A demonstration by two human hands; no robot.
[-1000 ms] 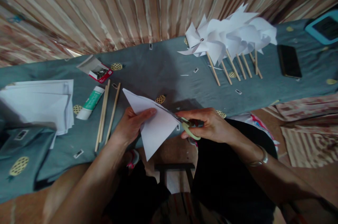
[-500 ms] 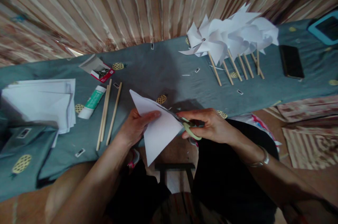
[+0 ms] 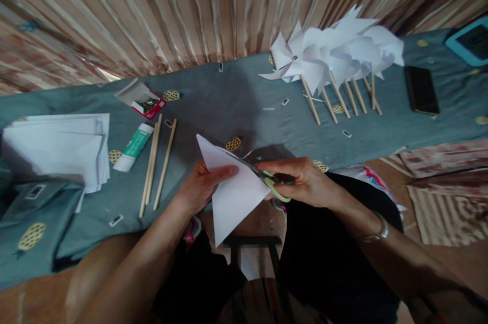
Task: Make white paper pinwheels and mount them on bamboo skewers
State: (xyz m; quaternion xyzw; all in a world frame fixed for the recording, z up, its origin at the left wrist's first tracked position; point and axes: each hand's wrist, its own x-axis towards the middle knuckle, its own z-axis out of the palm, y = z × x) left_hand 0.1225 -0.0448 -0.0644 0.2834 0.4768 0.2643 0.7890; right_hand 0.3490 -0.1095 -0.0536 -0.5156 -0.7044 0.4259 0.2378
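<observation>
My left hand (image 3: 208, 184) pinches a folded white sheet of paper (image 3: 238, 197), thumb on top, over the table's front edge. In my right hand (image 3: 299, 179) is a pair of scissors (image 3: 277, 190) with pale green handles. Their blades lie along the paper's upper edge, partly hidden by the sheet and my fingers. A thin paper strip (image 3: 247, 154) curls up beside that edge. Left of my left hand lie several wooden sticks (image 3: 164, 166) and a green and white glue stick (image 3: 134, 147).
Several white paper pinwheels (image 3: 331, 57) on sticks lie at the back right, with a black phone (image 3: 422, 89) and a blue-framed device (image 3: 470, 41) beyond. An open red and white box (image 3: 147, 104) holds small metal pieces. A paper stack (image 3: 57, 151) sits on the left.
My left hand has moved the paper slightly right and down, further into the scissors. The thin strip at its edge sticks out more. My right hand stays nearly in place.
</observation>
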